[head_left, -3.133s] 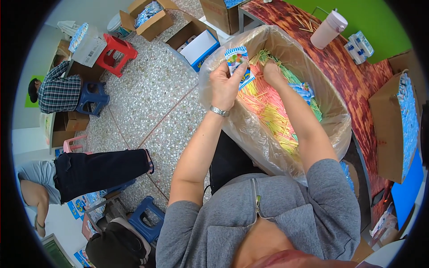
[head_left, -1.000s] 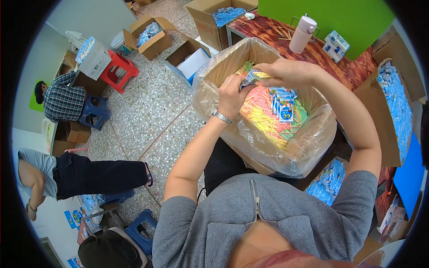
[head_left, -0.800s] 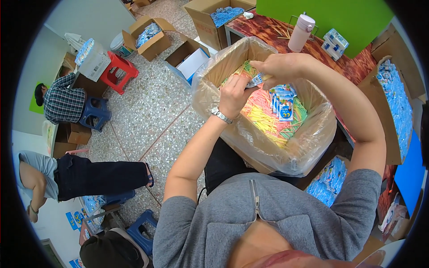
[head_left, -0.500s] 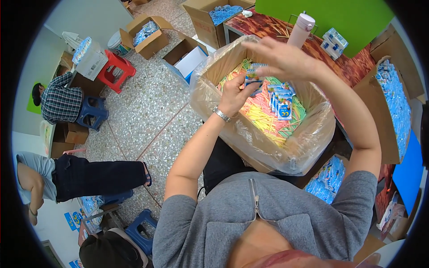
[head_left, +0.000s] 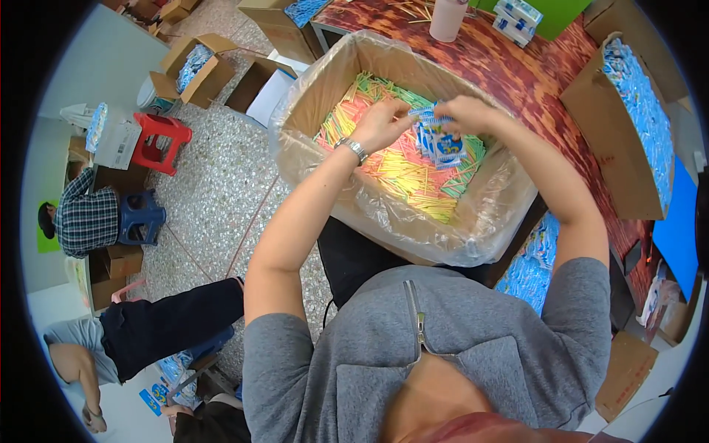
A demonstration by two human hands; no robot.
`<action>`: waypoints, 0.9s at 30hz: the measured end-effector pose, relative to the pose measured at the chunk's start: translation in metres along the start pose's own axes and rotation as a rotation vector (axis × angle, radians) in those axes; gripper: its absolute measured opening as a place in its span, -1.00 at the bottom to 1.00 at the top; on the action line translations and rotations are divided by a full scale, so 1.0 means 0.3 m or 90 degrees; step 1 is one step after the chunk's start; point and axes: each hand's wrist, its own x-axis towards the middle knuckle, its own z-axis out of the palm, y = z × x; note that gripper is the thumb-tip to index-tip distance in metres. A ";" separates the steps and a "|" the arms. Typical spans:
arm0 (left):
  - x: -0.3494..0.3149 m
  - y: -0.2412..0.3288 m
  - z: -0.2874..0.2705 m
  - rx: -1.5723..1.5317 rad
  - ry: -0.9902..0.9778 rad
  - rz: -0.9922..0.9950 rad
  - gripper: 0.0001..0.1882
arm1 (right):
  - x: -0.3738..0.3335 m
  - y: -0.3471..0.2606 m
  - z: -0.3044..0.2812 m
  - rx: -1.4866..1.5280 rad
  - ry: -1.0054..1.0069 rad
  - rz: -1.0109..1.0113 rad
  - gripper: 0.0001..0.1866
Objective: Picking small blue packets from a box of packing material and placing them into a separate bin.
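Note:
A clear plastic bag point(head_left: 502, 214) lines a large carton holding many thin pink, yellow and green sticks point(head_left: 399, 170). My left hand point(head_left: 382, 124), with a metal watch on its wrist, pinches the left edge of a small blue-and-white packet point(head_left: 423, 115) over the sticks. On the right edge of the same packet, the fingers of my right hand point(head_left: 473, 116) are curled closed. Just below it, several similar packets point(head_left: 445, 148) lie overlapping on the sticks. My fingers partly hide the held packet, and its contents cannot be made out.
Behind the carton stands a red-brown patterned table point(head_left: 509, 81) with a pink bottle point(head_left: 447, 18) and small packs point(head_left: 517, 21). A tall carton of blue packets point(head_left: 642, 111) is at right. On the left are a red stool point(head_left: 161, 140), open boxes point(head_left: 198, 70) and other people point(head_left: 88, 214).
My right hand has come down from above the carton's far side to the packet at my left hand. The view has shifted, so the carton sits higher and further left.

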 end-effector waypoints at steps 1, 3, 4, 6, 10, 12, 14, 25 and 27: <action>0.034 -0.013 0.020 0.022 -0.067 -0.013 -0.55 | 0.015 0.025 0.044 -0.069 0.010 0.030 -0.76; 0.111 -0.044 0.060 0.128 -0.185 -0.028 -0.50 | 0.048 0.065 0.103 -0.134 0.020 0.061 -0.74; 0.138 -0.062 0.087 0.128 -0.200 -0.025 -0.50 | 0.059 0.080 0.123 -0.147 0.039 0.049 -0.72; 0.189 -0.099 0.143 0.256 -0.196 -0.046 -0.42 | 0.070 0.098 0.151 -0.158 0.058 0.042 -0.70; 0.260 -0.160 0.233 0.269 -0.194 -0.103 -0.34 | 0.071 0.102 0.186 -0.126 0.059 0.150 -0.69; 0.271 -0.175 0.261 0.271 -0.194 -0.102 -0.36 | 0.067 0.109 0.202 -0.020 0.088 0.182 -0.66; 0.273 -0.180 0.273 0.225 -0.147 -0.112 -0.38 | 0.067 0.122 0.215 0.048 0.056 0.197 -0.51; 0.228 -0.158 0.282 0.069 -0.169 -0.096 -0.24 | 0.113 0.163 0.273 0.086 0.153 0.221 -0.12; 0.232 -0.175 0.293 0.015 -0.165 -0.123 -0.27 | 0.116 0.183 0.266 0.124 0.114 0.230 -0.13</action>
